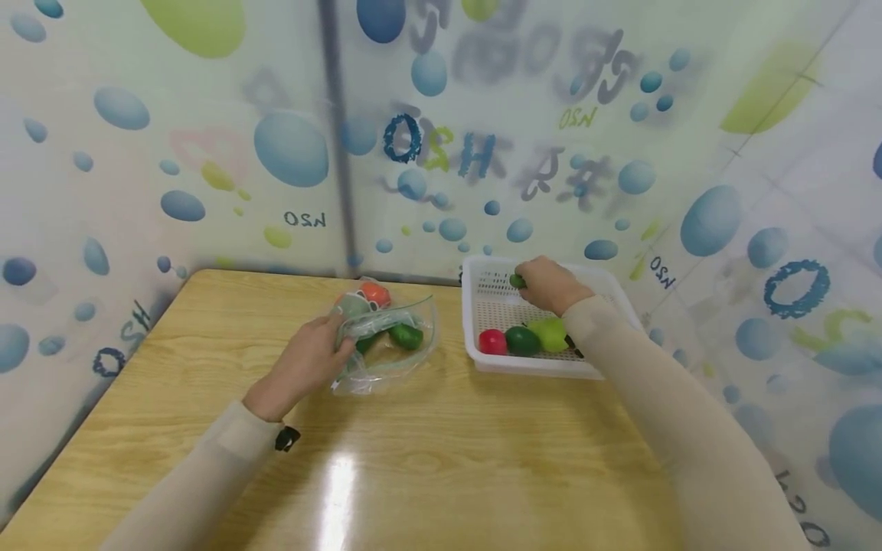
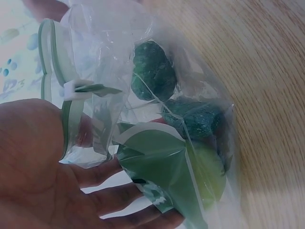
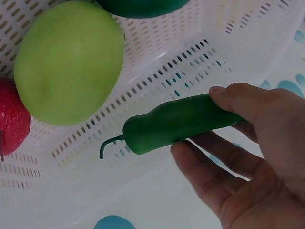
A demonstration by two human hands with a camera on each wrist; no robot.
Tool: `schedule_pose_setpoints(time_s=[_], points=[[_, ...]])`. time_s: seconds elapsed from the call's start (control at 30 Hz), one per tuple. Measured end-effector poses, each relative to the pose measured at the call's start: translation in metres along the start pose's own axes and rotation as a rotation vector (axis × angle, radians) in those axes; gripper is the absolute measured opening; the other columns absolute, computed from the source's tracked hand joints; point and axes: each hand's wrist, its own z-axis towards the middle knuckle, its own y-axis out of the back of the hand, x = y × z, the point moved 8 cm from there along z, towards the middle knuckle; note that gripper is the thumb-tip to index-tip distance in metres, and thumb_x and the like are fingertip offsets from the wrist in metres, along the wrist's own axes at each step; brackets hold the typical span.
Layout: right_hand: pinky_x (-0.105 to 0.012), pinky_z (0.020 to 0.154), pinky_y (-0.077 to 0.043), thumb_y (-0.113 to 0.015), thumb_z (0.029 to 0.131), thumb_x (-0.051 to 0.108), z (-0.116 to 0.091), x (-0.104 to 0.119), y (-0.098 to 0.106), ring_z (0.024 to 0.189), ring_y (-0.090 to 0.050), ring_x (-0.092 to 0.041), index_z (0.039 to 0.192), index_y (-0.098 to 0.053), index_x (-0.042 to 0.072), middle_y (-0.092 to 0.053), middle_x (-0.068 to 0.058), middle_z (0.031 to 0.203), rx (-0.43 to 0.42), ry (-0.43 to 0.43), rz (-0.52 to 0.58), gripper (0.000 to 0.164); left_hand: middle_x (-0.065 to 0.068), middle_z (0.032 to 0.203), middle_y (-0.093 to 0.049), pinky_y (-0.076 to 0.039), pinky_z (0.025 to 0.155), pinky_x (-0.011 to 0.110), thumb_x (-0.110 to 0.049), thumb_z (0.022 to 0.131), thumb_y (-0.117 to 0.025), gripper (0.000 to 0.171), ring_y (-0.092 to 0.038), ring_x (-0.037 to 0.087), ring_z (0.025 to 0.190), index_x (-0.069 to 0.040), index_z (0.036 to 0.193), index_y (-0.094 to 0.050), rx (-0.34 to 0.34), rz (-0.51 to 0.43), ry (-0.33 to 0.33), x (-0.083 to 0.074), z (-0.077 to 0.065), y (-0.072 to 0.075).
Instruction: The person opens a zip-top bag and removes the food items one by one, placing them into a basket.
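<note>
My right hand (image 1: 549, 283) pinches a green chili pepper (image 3: 167, 123) between thumb and fingers, its curved stem pointing away from the hand. The pepper is over the far part of a white perforated basket (image 1: 537, 370). On the left, my left hand (image 1: 306, 363) holds a clear zip bag (image 1: 372, 376) near its green-edged opening, with fingers under the film in the left wrist view. Inside the bag lie bumpy dark green pieces (image 2: 153, 70), a yellow-green round piece (image 2: 207, 174) and an orange-red piece (image 1: 375, 294), partly hidden by the printed film.
Along the basket's near side lie a red fruit (image 1: 492, 342), a dark green oval fruit (image 1: 522, 341) and a light green fruit (image 3: 69, 62). Bag and basket stand on a wooden table (image 1: 441, 451); a patterned wall covering (image 1: 441, 191) rises right behind it.
</note>
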Motion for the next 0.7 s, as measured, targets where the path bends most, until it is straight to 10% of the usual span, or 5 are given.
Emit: schedule_pose_setpoints(time_s=[0.33,0.7], points=[[-0.053,0.108,-0.067,-0.071,0.110,0.001,0.002,0.006,-0.021,0.114,-0.082,-0.037,0.130,-0.081,-0.001,-0.084,-0.022,0.127,0.125,-0.060,-0.064,0.022,0.030,0.124,-0.075,-0.050,0.065,0.035,-0.014,0.113,-0.062,0.052,-0.061,0.024,0.081,0.015,0.156,-0.059,-0.017,0.011,-0.009,0.001,0.000,0.001],[-0.056,0.118,-0.063,-0.071,0.115,0.018,-0.004,0.027,-0.002,0.129,-0.080,-0.038,0.144,-0.076,0.000,-0.082,-0.022,0.142,0.056,0.000,0.042,0.035,0.028,0.122,-0.075,-0.050,0.066,0.035,-0.014,0.113,-0.062,0.048,-0.061,0.025,0.083,0.014,0.151,-0.063,-0.008,0.011,0.001,0.000,0.001,0.000]])
